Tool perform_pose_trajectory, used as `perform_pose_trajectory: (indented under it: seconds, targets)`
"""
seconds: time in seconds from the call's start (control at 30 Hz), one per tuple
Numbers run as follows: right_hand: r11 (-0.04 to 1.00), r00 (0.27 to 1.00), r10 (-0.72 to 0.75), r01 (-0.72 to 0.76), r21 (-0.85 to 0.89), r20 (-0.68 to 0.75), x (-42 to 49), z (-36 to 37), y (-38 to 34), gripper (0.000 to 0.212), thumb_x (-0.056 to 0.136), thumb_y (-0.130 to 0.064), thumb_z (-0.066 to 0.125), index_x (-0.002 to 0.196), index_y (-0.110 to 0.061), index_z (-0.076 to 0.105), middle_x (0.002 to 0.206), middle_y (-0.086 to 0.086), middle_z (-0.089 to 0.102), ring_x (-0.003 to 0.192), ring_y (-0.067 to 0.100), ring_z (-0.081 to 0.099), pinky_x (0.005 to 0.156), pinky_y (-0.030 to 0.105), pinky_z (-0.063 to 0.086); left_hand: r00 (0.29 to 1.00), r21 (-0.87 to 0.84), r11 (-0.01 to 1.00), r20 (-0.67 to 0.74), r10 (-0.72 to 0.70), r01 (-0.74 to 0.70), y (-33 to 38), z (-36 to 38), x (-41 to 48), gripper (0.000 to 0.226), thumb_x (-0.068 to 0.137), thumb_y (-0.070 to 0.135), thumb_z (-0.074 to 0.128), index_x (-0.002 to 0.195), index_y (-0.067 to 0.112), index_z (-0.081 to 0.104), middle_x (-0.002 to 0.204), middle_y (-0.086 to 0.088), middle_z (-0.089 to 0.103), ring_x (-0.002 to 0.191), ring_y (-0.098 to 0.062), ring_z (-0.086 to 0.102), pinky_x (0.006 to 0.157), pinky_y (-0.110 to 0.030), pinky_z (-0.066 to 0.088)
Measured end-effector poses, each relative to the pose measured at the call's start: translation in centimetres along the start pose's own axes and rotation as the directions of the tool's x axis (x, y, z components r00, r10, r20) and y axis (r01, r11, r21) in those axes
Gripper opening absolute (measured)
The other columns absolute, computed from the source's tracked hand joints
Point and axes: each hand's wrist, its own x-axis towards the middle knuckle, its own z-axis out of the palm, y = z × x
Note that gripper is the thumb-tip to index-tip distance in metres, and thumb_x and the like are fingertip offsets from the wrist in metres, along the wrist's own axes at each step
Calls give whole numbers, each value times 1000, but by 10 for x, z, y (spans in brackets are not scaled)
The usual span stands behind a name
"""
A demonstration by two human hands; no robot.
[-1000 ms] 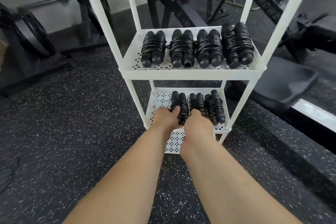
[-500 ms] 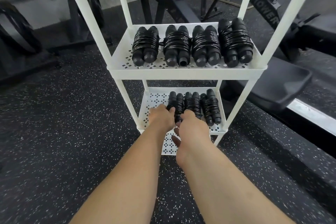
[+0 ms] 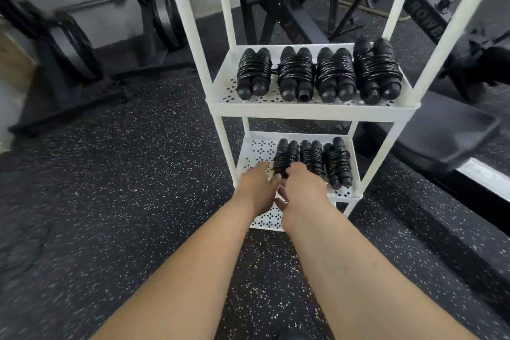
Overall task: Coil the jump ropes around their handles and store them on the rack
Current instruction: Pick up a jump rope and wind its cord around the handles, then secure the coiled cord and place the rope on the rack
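Note:
A white rack (image 3: 311,112) stands in front of me. Its upper shelf carries several black jump ropes (image 3: 317,74), each coiled around its paired handles. On the middle shelf (image 3: 256,150) lie three more coiled bundles; the leftmost bundle (image 3: 285,154) is just beyond my fingertips. My left hand (image 3: 256,188) hovers at the shelf's front edge, left of that bundle, fingers relaxed. My right hand (image 3: 303,188) sits beside it in front of the bundle's near end, fingers loosely bent, holding nothing. The near ends of the left and middle bundles are hidden behind my hands.
A lowest perforated shelf (image 3: 269,219) shows under my wrists. Black weight racks and plates (image 3: 69,44) stand at the left, a machine frame (image 3: 289,3) behind the rack, and a padded bench (image 3: 447,135) at the right. Speckled rubber floor (image 3: 124,188) surrounds the rack.
Both hands have let go of the leftmost bundle on the middle shelf and drawn back toward me. The bundle stays lying on the shelf.

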Motion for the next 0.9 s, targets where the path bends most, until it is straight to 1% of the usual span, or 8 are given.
perform_pose_trajectory:
  seconds: [0.07, 0.17, 0.33, 0.37, 0.43, 0.57, 0.73, 0.9]
  targets:
    - [998, 998, 55, -55, 16, -19, -6, 4, -2, 27, 106, -21, 50, 120, -2, 63, 93, 12, 63, 94, 31, 60, 106, 59, 54, 996, -17, 999, -86, 32, -34, -8, -14, -22, 47, 107, 40, 56, 151, 24, 50, 134, -3, 66, 125, -25, 60, 107, -43, 50]
    - [984, 984, 173, -172, 50, -36, -26, 19, 0, 25, 105, -32, 57, 109, -10, 68, 91, 7, 71, 74, 23, 63, 85, 43, 59, 983, -21, 998, -176, 59, -63, -27, -39, -60, 41, 107, 37, 57, 145, 23, 56, 126, 0, 70, 116, -22, 65, 100, -39, 53]
    - [987, 972, 162, -159, -31, 171, -65, 57, 29, 20, 108, -26, 54, 112, -12, 69, 94, 7, 72, 64, 16, 64, 66, 33, 52, 970, -1, 1000, -242, 0, 0, -74, -88, -132, 40, 107, 35, 59, 145, 22, 57, 127, 3, 69, 115, -20, 65, 102, -36, 52]
    - [985, 961, 170, -158, -73, 218, -76, 65, 35, 19, 108, -25, 55, 110, -13, 68, 98, 6, 74, 65, 14, 66, 67, 33, 53, 968, 10, 1000, -251, -26, 30, -86, -96, -147, 41, 107, 35, 58, 146, 22, 56, 125, 4, 68, 115, -20, 65, 102, -36, 51]
    - [979, 943, 173, -133, -156, 283, -96, 83, 49, 14, 107, -25, 59, 105, -15, 68, 104, 6, 76, 80, 17, 72, 76, 36, 58, 960, 10, 996, -267, -84, 90, -112, -111, -177, 43, 108, 37, 57, 148, 24, 54, 126, 5, 68, 116, -20, 64, 102, -38, 52]
    - [950, 898, 194, -71, -306, 396, -136, 120, 83, 15, 106, -27, 62, 115, -17, 69, 107, 6, 80, 99, 24, 77, 79, 36, 61, 935, -27, 976, -283, -214, 215, -173, -138, -238, 43, 107, 40, 59, 146, 23, 55, 123, 4, 70, 111, -21, 67, 99, -38, 54]
    - [867, 844, 186, 100, -488, 503, -189, 168, 133, 16, 108, -27, 58, 118, -21, 69, 107, 5, 80, 103, 26, 77, 88, 41, 61, 890, 29, 918, -258, -375, 395, -261, -175, -307, 52, 105, 48, 58, 150, 24, 51, 133, -1, 66, 114, -26, 67, 102, -43, 55]
    - [780, 780, 133, 298, -550, 611, -233, 193, 183, 15, 110, -28, 57, 117, -26, 70, 110, 0, 79, 101, 21, 77, 92, 45, 62, 851, 66, 869, -254, -460, 490, -330, -208, -353, 55, 107, 46, 57, 153, 19, 48, 145, -11, 55, 128, -34, 60, 109, -45, 50]
